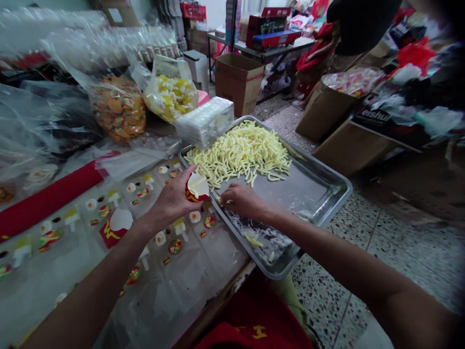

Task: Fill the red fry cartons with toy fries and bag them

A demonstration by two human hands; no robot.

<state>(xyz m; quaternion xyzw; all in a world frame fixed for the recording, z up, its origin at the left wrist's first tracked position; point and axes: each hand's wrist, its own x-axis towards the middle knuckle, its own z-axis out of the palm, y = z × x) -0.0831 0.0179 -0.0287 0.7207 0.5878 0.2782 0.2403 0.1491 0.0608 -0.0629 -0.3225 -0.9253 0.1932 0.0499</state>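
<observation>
Head view, tray edge: and here the metal tray (323, 194) sat at a slant, its near corner jutting past the table edge (218, 303), speckled floor (395, 261) opening out on its right.
Head view, room in the tray: bare metal showed across the right side, while the heap of yellow sticks (250, 150) crowded the far left and a few loose ones lay near the front.
Head view, tight side: stacked clear boxes (207, 121) hemmed in the tray's far left corner.
Head view, table: small food-shaped pieces, a pizza disc (175, 246) among them, lay about under the left forearm, with a second red carton (116, 228) just beside it.
Left hand: oh, a neat hold, the left hand (176, 196) curved round a red carton (197, 186), thumb and fingers on its sides, mouth up, near the tray's left rim.
Right hand: the right hand (241, 199) was bunched, fingertips low just inside that rim; whether they pinched a stick, I could not tell.
</observation>
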